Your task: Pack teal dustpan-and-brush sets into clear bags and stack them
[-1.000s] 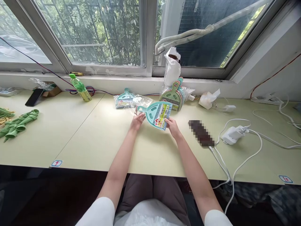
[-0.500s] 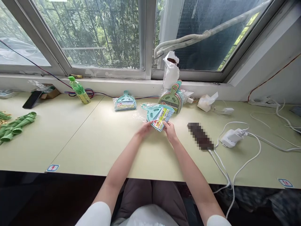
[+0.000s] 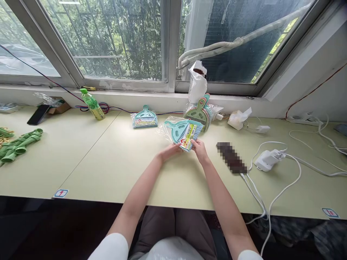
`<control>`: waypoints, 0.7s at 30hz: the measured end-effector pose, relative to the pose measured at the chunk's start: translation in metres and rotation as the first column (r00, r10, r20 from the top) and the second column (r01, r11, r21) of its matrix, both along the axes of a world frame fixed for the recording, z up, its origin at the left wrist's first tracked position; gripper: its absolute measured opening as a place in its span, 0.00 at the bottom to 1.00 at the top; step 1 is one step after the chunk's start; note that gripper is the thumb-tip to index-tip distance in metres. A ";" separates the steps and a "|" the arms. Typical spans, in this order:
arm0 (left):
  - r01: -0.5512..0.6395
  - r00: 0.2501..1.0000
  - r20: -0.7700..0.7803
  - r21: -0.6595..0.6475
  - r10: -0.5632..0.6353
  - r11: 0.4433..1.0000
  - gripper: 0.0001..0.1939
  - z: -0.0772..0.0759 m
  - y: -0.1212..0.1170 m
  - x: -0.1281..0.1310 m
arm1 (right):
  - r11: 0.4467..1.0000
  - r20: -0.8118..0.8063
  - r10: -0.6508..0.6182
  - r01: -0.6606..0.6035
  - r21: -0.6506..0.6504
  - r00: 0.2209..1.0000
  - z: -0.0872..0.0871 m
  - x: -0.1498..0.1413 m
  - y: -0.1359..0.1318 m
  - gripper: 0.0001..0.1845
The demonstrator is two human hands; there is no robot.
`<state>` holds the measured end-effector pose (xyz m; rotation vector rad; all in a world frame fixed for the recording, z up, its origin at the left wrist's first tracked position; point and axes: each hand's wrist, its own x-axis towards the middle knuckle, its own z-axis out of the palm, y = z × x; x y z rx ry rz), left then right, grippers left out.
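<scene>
One teal dustpan set (image 3: 182,133) in hand, one bagged set (image 3: 144,118), one stack (image 3: 201,112), one bottle (image 3: 92,104)

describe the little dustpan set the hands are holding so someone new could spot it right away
On the pale table below the window, the teal dustpan set sits between the left hand and right hand. Unlike the bagged set and stack behind, it is lifted, half inside clear plastic.

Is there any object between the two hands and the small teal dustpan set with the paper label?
No. Both the left hand and right hand already grip the teal plastic dustpan set, partly inside its clear plastic bag; nothing visible separates them.
</scene>
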<state>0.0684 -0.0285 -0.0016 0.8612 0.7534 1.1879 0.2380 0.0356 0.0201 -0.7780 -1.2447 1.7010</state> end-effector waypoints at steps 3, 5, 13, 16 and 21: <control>-0.165 0.982 0.099 0.002 0.164 0.986 0.24 0.004 0.003 -0.002 | 1.000 0.001 -0.011 0.011 0.012 1.000 0.000 0.000 0.000 0.22; -0.331 0.931 0.169 0.009 0.324 0.944 0.22 0.007 0.005 -0.007 | 1.000 0.009 -0.009 0.009 0.015 1.000 0.002 0.000 -0.001 0.23; -0.457 0.871 0.158 -0.082 0.464 0.886 0.13 0.000 0.014 0.015 | 0.998 0.034 -0.052 0.051 0.027 0.998 0.001 -0.008 -0.009 0.23; -0.431 0.885 0.149 -0.094 0.440 0.898 0.15 -0.002 0.015 0.024 | 0.996 0.027 -0.084 0.083 0.036 0.996 0.002 -0.009 -0.011 0.23; -0.425 0.897 0.120 -0.034 0.426 0.904 0.21 0.004 0.011 0.020 | 0.999 0.057 -0.022 0.020 0.032 0.998 0.004 -0.007 -0.008 0.22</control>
